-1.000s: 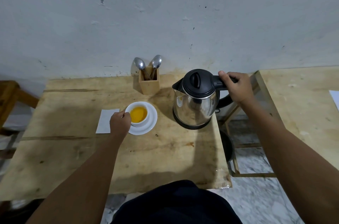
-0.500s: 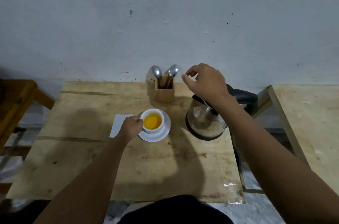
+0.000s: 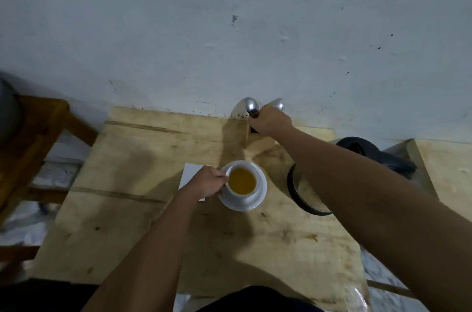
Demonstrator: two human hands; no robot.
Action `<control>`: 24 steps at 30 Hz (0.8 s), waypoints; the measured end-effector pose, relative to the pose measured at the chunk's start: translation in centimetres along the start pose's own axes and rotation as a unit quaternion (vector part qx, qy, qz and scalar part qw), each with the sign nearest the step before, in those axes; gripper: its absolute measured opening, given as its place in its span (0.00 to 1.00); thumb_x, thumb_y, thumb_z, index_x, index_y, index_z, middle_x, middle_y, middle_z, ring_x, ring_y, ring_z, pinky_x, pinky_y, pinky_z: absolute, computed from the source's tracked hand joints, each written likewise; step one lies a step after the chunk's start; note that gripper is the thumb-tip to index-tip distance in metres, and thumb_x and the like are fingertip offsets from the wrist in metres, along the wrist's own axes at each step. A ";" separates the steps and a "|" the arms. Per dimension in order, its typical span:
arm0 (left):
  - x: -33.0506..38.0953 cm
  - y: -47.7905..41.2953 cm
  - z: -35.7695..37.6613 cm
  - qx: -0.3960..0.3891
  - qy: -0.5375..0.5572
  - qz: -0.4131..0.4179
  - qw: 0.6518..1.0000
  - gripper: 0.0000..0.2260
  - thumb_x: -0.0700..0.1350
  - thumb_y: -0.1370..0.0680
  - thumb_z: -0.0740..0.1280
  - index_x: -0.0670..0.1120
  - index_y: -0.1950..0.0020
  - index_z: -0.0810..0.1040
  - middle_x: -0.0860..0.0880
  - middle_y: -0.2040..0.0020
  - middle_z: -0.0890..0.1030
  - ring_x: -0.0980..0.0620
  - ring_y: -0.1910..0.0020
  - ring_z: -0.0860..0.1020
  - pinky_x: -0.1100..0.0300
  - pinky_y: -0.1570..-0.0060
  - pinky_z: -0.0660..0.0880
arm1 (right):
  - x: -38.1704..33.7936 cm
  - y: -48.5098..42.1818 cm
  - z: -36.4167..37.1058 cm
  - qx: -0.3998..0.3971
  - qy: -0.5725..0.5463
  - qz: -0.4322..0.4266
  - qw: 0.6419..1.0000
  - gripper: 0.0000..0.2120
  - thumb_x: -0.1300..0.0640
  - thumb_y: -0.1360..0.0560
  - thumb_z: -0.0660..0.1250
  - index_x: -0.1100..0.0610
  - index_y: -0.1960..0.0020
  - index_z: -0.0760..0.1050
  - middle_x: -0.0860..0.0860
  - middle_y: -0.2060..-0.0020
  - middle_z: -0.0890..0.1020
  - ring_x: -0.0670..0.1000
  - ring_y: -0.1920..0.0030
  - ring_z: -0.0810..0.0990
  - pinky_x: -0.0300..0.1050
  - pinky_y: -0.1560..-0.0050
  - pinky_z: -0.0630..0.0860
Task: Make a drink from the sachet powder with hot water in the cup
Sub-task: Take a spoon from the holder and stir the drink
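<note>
Left hand (image 3: 207,183) is gripping the cup (image 3: 242,182), fingers pinching its handle, probably steadying it. Right hand (image 3: 272,120) is closing around 1 spoon (image 3: 277,104) for stirring, I guess.

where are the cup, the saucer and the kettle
cup (image 3: 242,180), head view, on the orange drink inside it
saucer (image 3: 263,187), head view, on its right rim
kettle (image 3: 305,196), head view, on the steel body left of the forearm

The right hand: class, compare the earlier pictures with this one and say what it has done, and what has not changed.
The right hand let go of the kettle handle and reached away to the spoons in the wooden holder by the wall, closing around one. The left hand keeps its grip on the cup, full of orange drink, on its saucer; the kettle stands on the table.
</note>
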State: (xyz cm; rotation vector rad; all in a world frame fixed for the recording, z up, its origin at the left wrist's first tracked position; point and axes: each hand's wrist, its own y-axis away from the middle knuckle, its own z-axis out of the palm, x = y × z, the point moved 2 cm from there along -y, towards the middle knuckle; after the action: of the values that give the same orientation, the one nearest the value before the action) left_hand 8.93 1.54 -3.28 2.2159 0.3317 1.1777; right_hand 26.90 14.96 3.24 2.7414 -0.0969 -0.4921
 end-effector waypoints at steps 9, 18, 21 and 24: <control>-0.6 -0.4 -0.2 -0.025 0.004 0.014 1.000 0.12 0.46 0.21 0.64 0.44 0.43 0.83 0.38 0.53 0.85 0.42 0.53 0.83 0.47 0.46 0.79 | -1.0 -1.3 1.3 0.067 -0.071 0.052 0.994 0.14 0.47 0.23 0.65 0.58 0.49 0.71 0.54 0.58 0.81 0.56 0.58 0.81 0.46 0.63 0.72; -0.7 -0.3 0.1 -0.012 0.014 0.010 1.000 0.12 0.46 0.21 0.64 0.45 0.42 0.83 0.44 0.54 0.84 0.46 0.53 0.83 0.53 0.49 0.78 | -0.5 -0.8 1.4 0.126 -0.115 0.036 0.985 0.13 0.52 0.22 0.62 0.60 0.50 0.80 0.53 0.64 0.81 0.55 0.64 0.80 0.44 0.64 0.75; -0.7 -0.2 0.2 -0.004 0.027 0.001 1.000 0.13 0.46 0.21 0.64 0.44 0.39 0.81 0.47 0.60 0.83 0.47 0.55 0.83 0.54 0.50 0.79 | -0.6 0.2 0.7 0.173 -0.129 0.020 0.976 0.13 0.50 0.22 0.62 0.57 0.48 0.81 0.54 0.58 0.79 0.52 0.68 0.77 0.42 0.65 0.73; -0.5 0.0 0.2 -0.003 0.038 -0.005 0.999 0.14 0.45 0.20 0.64 0.42 0.38 0.80 0.48 0.63 0.82 0.51 0.63 0.81 0.61 0.59 0.78 | -0.8 1.9 -0.2 0.229 -0.129 0.000 0.965 0.13 0.46 0.23 0.62 0.51 0.50 0.82 0.56 0.54 0.81 0.48 0.73 0.76 0.38 0.72 0.65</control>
State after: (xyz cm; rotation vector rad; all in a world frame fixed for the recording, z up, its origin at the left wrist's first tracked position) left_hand 8.82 1.14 -3.71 2.1670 0.3691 1.2579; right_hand 26.24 13.31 4.36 3.1026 -0.3129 -0.9278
